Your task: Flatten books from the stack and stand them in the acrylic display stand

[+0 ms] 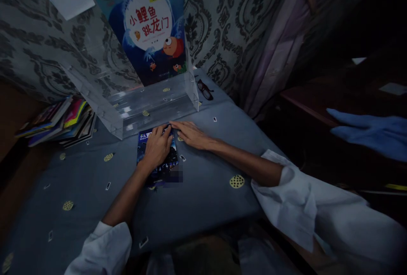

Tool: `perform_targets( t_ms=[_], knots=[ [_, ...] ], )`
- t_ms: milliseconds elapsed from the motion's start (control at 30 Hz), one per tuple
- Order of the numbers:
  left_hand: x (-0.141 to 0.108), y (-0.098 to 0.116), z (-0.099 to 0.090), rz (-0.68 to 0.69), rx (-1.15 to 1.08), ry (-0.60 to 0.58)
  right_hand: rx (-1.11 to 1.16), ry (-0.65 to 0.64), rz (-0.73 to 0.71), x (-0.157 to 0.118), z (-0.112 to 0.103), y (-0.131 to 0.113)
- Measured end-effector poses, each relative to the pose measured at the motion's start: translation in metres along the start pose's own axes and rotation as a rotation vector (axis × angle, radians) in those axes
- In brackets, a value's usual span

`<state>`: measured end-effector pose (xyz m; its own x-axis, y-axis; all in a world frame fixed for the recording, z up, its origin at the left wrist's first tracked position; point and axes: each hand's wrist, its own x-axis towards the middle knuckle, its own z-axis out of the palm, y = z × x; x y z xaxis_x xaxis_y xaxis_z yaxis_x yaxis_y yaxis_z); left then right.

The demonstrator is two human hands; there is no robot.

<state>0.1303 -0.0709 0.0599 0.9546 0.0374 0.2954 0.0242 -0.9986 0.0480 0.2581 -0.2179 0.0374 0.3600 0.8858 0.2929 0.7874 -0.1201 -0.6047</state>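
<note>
Wears a loose, plain white top, tinted bluish by the dim light. Has a left sleeve (104, 245) ending on the forearm, softly creased, rounded at the edge and cut off by the border of the view. Has a right sleeve (321, 207) with a wide, gaping cuff, a slack flap below the arm and long folds toward the shoulder. Shows 2 bare forearms, slim and smooth in outline, and a bare left hand (158, 147) and right hand (191, 135) with slender fingers. Includes perhaps pale cloth (257, 254) low down, too dim to tell.
</note>
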Motion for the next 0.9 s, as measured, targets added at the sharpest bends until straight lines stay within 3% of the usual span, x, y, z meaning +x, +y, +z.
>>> perform_targets(
  t_ms=[300, 900],
  knots=[
    [0.000, -0.006, -0.005, 0.007, -0.033, -0.117, -0.007, 0.044, -0.008, -0.007, 0.007, -0.004],
    [-0.004, -0.014, -0.003, 0.030, -0.145, -0.101, -0.097, 0.003, -0.062, -0.032, 0.014, -0.026]
  ],
)
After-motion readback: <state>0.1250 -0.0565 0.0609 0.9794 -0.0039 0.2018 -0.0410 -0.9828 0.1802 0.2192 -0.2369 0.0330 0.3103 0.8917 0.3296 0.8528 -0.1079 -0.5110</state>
